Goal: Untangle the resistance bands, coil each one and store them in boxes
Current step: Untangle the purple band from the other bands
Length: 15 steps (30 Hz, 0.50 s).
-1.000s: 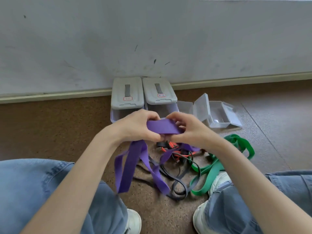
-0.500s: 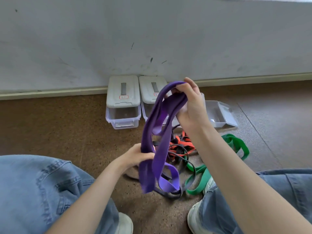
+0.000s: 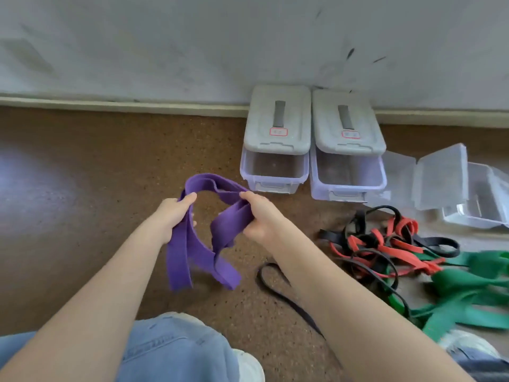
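1. the green flat rubber band (image 3: 465, 285) runs off the right edge, so its full length is hidden; a white shoe (image 3: 468, 346) covers its lower end.
2. the clear hinged plastic box (image 3: 440, 183) at far right is cut by the frame edge, and its see-through walls blur together, so its inside is hard to read.
3. the red labels on the two grey lids are too small to read.
4. the right forearm crosses a thin black rubber band (image 3: 278, 288) on the floor and hides its middle.
5. the wide purple rubber resistance band (image 3: 198, 244) is held in the air above the brown speckled floor (image 3: 82, 216), left of the boxes and apart from the other bands.
6. it arches between the hands in several flat layers, and its loose loops hang down, slightly blurred.
7. the left hand (image 3: 173, 216) grips the left side of the purple band, fingers curled around the layers.
8. the right hand (image 3: 259, 213) pinches the folded right side between thumb and curled fingers.
9. two clear boxes with grey lids (image 3: 278, 122) stand side by side against the pale wall.
10. a red flat band (image 3: 385, 249) and black bands lie knotted together beside the green one.
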Tool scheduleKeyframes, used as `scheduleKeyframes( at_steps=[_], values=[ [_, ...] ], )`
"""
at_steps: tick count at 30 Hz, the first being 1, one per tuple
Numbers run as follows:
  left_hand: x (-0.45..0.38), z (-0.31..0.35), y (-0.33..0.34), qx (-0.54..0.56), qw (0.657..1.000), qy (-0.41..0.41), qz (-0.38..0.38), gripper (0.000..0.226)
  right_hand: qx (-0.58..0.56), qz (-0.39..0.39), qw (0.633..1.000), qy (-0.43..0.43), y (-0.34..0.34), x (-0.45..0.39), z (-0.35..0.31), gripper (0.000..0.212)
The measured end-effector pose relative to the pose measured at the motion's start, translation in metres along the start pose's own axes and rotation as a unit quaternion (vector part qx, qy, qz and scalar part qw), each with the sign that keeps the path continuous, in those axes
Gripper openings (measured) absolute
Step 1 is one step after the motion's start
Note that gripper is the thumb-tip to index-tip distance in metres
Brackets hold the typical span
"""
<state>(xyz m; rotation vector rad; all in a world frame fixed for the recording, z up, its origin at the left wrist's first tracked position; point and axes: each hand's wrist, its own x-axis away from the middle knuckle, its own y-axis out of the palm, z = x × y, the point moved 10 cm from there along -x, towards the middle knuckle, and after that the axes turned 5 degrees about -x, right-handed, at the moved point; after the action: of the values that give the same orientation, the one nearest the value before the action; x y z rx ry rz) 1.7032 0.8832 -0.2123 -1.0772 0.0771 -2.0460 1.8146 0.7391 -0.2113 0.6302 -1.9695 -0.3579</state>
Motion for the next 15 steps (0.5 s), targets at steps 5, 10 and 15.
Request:
scheduleKeyframes(
  at_steps=[5, 10, 15],
  values=[
    [-0.064, 0.002, -0.057, -0.132, 0.989, 0.04, 0.058, 0.046, 0.089, 0.007, 0.994, -0.069, 0.047, -0.052, 0.025, 0.017],
    [-0.09, -0.04, -0.017, -0.367, 0.929, 0.051, -0.007, 0.07, 0.571, 0.015, 0.821, 0.011, -0.007, -0.095, 0.104, 0.069],
    [-0.08, -0.088, 0.009, -0.471, 0.881, 0.022, -0.033, 0.063, 0.516, -0.064, 0.852, -0.07, 0.003, -0.1, 0.126, 0.063]
  ],
)
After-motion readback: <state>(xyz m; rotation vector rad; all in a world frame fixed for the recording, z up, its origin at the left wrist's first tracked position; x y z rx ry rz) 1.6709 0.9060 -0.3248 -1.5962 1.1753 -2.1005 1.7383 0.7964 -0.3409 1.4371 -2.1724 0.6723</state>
